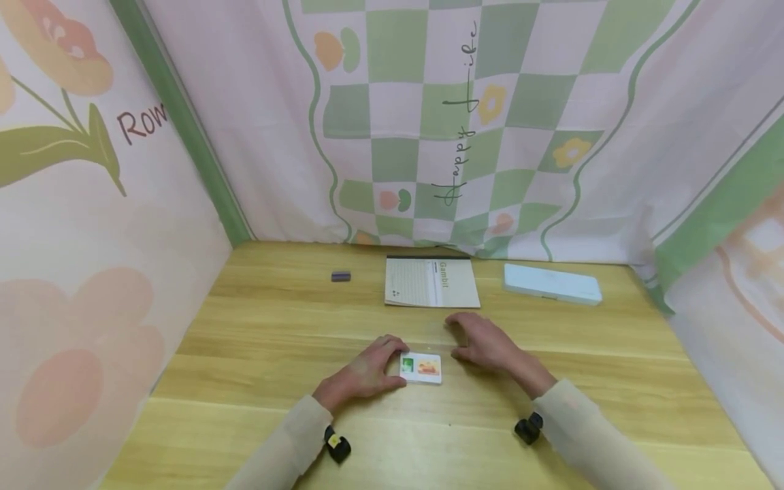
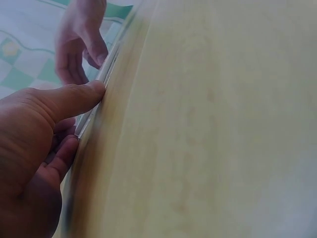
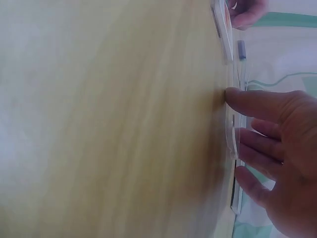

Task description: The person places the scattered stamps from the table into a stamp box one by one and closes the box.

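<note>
Wht rect. card (image 1: 420,368) w/ grn & orng pics (image 1: 429,367), in L fingers (image 2: 63,156).

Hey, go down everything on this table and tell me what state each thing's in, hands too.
Picture card: picture side up, gripped at its left end
Left hand: holding the card
Clear piece: apparently held, hard to make out
Right hand: curved around the clear piece
Notebook: closed, lying flat
Light blue case: shut, lying flat
Small dark block: lying on the table, untouched
</note>
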A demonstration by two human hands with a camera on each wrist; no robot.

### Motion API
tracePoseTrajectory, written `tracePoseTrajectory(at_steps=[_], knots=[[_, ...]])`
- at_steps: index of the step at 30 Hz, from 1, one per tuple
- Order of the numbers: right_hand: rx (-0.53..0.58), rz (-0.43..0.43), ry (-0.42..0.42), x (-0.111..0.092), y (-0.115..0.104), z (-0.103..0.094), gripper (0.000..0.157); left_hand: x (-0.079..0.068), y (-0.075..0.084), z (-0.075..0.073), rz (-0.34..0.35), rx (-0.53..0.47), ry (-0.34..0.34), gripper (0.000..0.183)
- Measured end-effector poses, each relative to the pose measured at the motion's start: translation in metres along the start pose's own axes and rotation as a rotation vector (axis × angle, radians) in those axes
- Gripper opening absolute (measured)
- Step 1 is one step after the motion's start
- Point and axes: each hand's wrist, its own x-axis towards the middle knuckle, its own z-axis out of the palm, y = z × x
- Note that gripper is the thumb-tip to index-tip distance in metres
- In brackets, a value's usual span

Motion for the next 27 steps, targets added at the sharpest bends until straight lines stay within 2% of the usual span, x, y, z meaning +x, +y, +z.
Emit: tracePoseTrajectory(at_steps=[4,9,13,19,27], knots=[[0.018,-0.004,0.013,-0.002,-0.003,-0.001,0.058,0.000,-0.001,0.002,0.011,-0.023,0.017,0.056],[0.057,-0.001,0.040,-0.004,-0.007,-0.003,0.058,-0.001,-0.001,0.002,-0.018,-0.073,0.014,0.064],[0.101,-0.052,0.062,-0.009,-0.017,-0.002,0.057,-0.001,-0.003,0.001,-0.015,-0.087,0.015,0.066],[0.098,-0.138,0.059,-0.015,-0.036,0.003,0.057,-0.001,-0.003,0.000,0.006,-0.097,0.016,0.065],[0.081,-0.157,0.059,-0.018,-0.045,0.010,0.057,-0.003,-0.002,-0.001,-0.028,-0.178,0.028,0.066]])
